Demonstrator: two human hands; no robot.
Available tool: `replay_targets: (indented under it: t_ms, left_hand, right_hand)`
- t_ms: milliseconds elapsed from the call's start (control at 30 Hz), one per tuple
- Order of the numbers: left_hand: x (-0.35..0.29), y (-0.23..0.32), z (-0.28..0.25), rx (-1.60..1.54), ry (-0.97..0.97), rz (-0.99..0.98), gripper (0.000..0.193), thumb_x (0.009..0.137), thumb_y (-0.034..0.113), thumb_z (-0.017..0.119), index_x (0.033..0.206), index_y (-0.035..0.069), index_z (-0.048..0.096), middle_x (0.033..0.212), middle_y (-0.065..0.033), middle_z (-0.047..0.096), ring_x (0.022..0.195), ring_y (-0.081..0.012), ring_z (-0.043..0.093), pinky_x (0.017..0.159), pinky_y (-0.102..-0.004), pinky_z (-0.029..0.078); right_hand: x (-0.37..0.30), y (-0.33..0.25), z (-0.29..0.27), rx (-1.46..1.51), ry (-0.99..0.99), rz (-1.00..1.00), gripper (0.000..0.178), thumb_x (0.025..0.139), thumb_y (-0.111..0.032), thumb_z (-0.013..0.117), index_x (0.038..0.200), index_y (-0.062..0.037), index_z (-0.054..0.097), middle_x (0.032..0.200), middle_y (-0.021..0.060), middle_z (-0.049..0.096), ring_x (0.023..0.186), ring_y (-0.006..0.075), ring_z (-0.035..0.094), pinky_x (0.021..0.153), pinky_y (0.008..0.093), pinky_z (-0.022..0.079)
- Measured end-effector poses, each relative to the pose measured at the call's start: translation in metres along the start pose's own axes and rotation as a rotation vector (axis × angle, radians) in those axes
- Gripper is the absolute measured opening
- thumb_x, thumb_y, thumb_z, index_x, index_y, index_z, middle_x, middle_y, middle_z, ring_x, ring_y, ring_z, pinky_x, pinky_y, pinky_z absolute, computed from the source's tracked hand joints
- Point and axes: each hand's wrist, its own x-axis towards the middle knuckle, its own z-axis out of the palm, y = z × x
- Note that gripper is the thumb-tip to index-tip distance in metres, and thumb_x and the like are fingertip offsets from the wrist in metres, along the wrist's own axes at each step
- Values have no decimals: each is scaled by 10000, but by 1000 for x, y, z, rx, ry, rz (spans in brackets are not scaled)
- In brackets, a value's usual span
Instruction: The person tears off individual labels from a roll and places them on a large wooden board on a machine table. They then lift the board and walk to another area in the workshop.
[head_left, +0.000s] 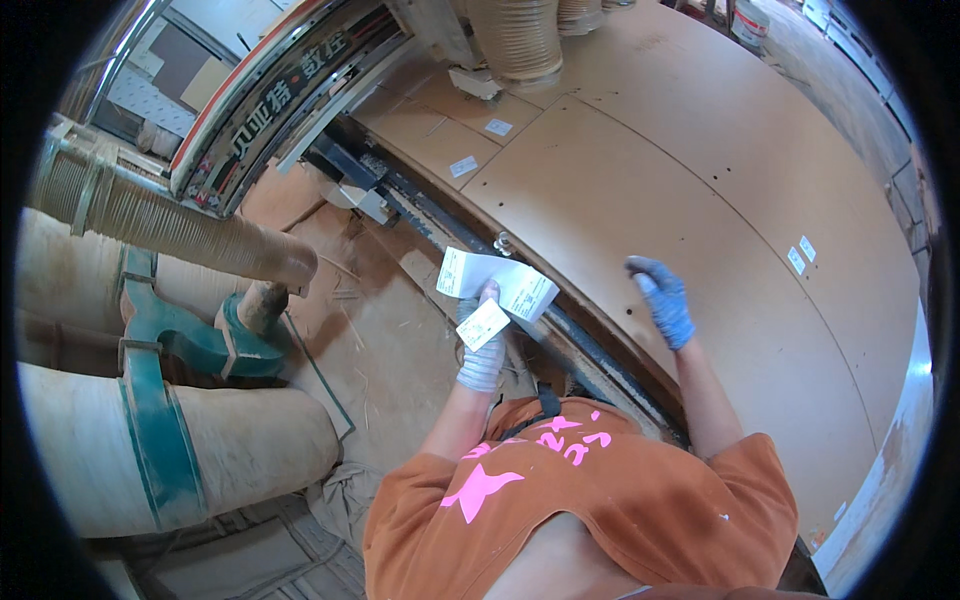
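Observation:
My left hand (486, 358), in a pale grey knitted glove, grips a strip of white printed labels (530, 290) near the machine bed's edge. The thumb presses on the strip, and one label hangs down over the glove, hiding most of the fingers. My right hand (668, 305), in a blue-grey glove, hovers over the large brown board (600, 200) with fingers stretched out and nothing visible in them. Several lines divide the board into panels. White labels lie on it, among them a pair (802, 254) to the right and one (463, 166) on the far left panel.
A machine gantry (290, 95) spans the upper left. Ribbed hoses (515, 40) come down at the top, and another hose (170, 220) runs along the left. Below it stand a green pipe fitting (150, 400) and large pale dust bags (260, 430). A white bucket (750, 22) stands beyond the board.

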Motion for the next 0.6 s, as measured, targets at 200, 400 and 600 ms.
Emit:
replay_targets:
  t_ms: [200, 400, 600]
  left_hand:
    - [-3, 25, -50, -62, 54, 34, 273, 862, 168, 579, 1088, 18, 547, 956, -32, 579, 838, -113, 536, 757, -248, 448]
    - [-2, 43, -113, -128, 92, 97, 345, 860, 171, 577, 1173, 54, 489, 1035, -41, 565, 895, -145, 561, 781, -296, 495]
    - [-12, 72, -175, -119, 55, 119, 352, 850, 196, 604, 1158, 57, 507, 1026, -34, 566, 892, -133, 556, 761, -287, 494]
  right_hand:
    - [-12, -85, 109, 152, -261, -54, 316, 857, -188, 547, 1124, -19, 567, 1062, 94, 611, 1003, 168, 553, 904, 307, 419]
    - [-28, -114, 174, 259, -373, -65, 335, 860, -197, 557, 1131, 0, 558, 1064, 90, 607, 1009, 160, 545, 912, 302, 417]
    - [-53, -124, 239, 385, -411, 12, 289, 865, -137, 528, 1116, 1, 567, 1059, 81, 605, 1002, 140, 539, 911, 290, 416]
